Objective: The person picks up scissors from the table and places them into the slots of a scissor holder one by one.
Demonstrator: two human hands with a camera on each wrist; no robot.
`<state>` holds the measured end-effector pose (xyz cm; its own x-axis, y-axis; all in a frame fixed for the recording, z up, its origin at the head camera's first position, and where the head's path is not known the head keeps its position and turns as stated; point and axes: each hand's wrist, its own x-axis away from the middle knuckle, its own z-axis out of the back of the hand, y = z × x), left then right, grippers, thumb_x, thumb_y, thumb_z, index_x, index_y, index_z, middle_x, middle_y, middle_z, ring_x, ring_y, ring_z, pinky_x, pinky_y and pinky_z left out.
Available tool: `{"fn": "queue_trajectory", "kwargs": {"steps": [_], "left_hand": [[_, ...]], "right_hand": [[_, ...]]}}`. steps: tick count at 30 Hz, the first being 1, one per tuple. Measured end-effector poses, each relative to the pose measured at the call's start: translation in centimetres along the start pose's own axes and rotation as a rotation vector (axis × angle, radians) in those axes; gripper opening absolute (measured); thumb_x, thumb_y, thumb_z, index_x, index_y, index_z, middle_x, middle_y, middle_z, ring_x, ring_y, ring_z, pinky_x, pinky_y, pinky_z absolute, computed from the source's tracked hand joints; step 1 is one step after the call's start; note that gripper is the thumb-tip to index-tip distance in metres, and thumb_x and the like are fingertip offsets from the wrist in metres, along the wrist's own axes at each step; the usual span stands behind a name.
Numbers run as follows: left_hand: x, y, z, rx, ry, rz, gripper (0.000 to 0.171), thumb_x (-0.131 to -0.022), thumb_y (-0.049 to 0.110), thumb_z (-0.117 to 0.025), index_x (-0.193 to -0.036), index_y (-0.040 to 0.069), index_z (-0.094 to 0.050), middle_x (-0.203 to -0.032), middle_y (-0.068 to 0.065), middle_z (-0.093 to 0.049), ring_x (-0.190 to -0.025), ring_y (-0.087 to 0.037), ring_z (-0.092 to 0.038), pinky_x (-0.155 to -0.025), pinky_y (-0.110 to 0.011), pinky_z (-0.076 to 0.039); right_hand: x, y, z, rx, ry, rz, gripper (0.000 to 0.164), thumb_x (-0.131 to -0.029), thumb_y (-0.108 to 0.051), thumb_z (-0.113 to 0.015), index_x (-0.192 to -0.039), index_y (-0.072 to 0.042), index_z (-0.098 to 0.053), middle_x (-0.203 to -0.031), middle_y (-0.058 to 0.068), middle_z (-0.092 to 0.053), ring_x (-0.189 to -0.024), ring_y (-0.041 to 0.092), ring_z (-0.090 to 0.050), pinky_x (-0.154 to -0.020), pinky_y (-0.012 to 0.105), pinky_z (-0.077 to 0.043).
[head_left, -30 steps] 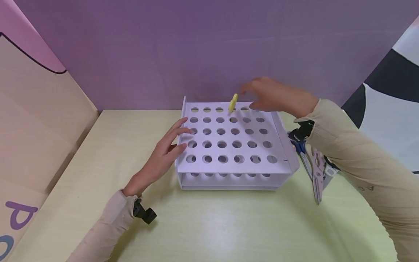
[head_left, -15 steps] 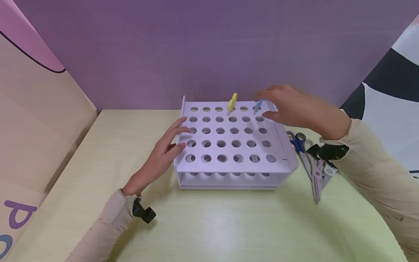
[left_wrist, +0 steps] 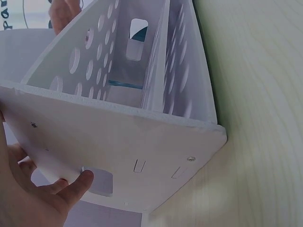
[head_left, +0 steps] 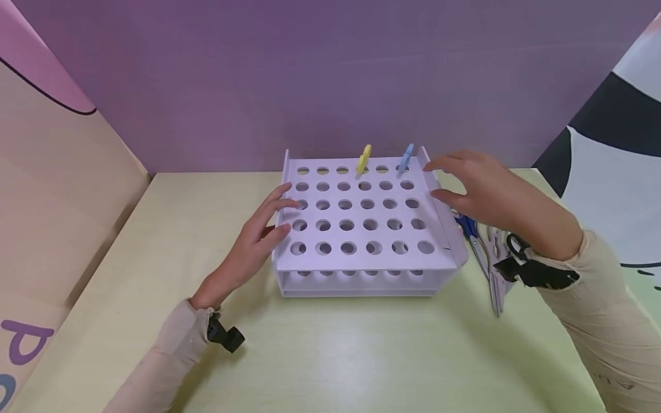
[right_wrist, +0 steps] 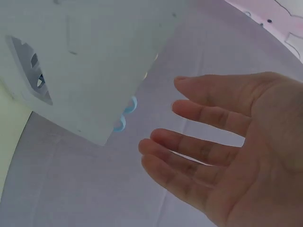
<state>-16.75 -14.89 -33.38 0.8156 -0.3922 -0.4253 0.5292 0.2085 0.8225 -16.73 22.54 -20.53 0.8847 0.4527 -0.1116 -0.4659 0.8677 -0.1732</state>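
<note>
A white rack (head_left: 361, 261) with rows of round holes stands on the table. In its back row stand scissors with yellow handles (head_left: 364, 159) and, in the rightmost hole, scissors with light blue handles (head_left: 405, 158), blades hidden below. My left hand (head_left: 250, 244) rests on the rack's left side, fingertips over the top edge; in the left wrist view its thumb touches the side panel (left_wrist: 118, 132) by a slot. My right hand (head_left: 488, 189) holds nothing, fingers spread beside the rack's right panel. The right wrist view shows that hand's palm (right_wrist: 265, 165) apart from the rack.
On the table (head_left: 330, 355) right of the rack lie several loose scissors, among them a blue-handled pair (head_left: 469, 225) and a pale pink pair (head_left: 494, 287), partly hidden under my right wrist. A purple wall (head_left: 330, 74) rises close behind the rack.
My right hand has let go of the light blue scissors in the back right hole and moved right and toward me. The left hand has stayed on the rack.
</note>
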Motion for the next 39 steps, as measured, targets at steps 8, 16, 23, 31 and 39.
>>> {"fn": "queue_trajectory", "kwargs": {"steps": [8,16,23,31,39], "left_hand": [[-0.2,0.1,-0.2,0.008,-0.011,-0.018,0.033,-0.101,0.013,-0.050,-0.134,0.014,-0.055,-0.163,0.003,-0.025,-0.144,-0.017,-0.031,-0.097,-0.030,-0.049],[-0.3,0.5,-0.3,0.015,-0.015,-0.010,0.034,-0.101,0.011,-0.049,-0.134,0.015,-0.056,-0.163,0.006,-0.024,-0.145,-0.013,-0.030,-0.098,-0.038,-0.049],[-0.4,1.0,0.1,-0.007,-0.016,-0.021,0.033,-0.101,0.009,-0.049,-0.133,0.013,-0.056,-0.163,0.003,-0.024,-0.144,-0.016,-0.032,-0.096,-0.029,-0.050],[-0.4,0.8,0.3,0.008,-0.010,-0.043,0.034,-0.100,0.007,-0.049,-0.134,0.008,-0.055,-0.163,0.000,-0.024,-0.143,-0.019,-0.033,-0.092,-0.025,-0.050],[-0.5,0.6,0.1,0.002,-0.013,-0.042,0.033,-0.100,0.009,-0.048,-0.133,0.006,-0.055,-0.163,0.001,-0.025,-0.145,-0.026,-0.031,-0.092,-0.026,-0.049]], "right_hand": [[3.6,1.0,-1.6,-0.047,0.185,-0.008,0.045,-0.090,-0.012,-0.072,-0.132,-0.004,-0.058,-0.132,0.019,-0.059,-0.105,0.040,-0.061,-0.086,0.058,-0.050],[6.1,2.9,-2.4,-0.050,0.218,-0.176,0.056,-0.095,-0.021,-0.066,-0.144,-0.005,-0.046,-0.135,0.028,-0.053,-0.112,0.047,-0.055,-0.084,0.064,-0.047],[6.7,6.0,-2.7,-0.004,0.167,-0.266,0.057,-0.099,-0.027,-0.060,-0.144,0.003,-0.040,-0.132,0.037,-0.049,-0.112,0.055,-0.051,-0.083,0.070,-0.043],[7.0,11.3,-3.5,-0.062,-0.141,-0.364,0.078,-0.100,-0.031,-0.058,-0.149,0.014,-0.017,-0.138,0.046,-0.030,-0.125,0.062,-0.030,-0.098,0.076,-0.028],[7.4,14.8,-5.3,-0.073,-0.289,-0.404,0.081,-0.096,-0.032,-0.063,-0.141,0.020,-0.020,-0.131,0.049,-0.032,-0.118,0.065,-0.036,-0.094,0.073,-0.035]]}}
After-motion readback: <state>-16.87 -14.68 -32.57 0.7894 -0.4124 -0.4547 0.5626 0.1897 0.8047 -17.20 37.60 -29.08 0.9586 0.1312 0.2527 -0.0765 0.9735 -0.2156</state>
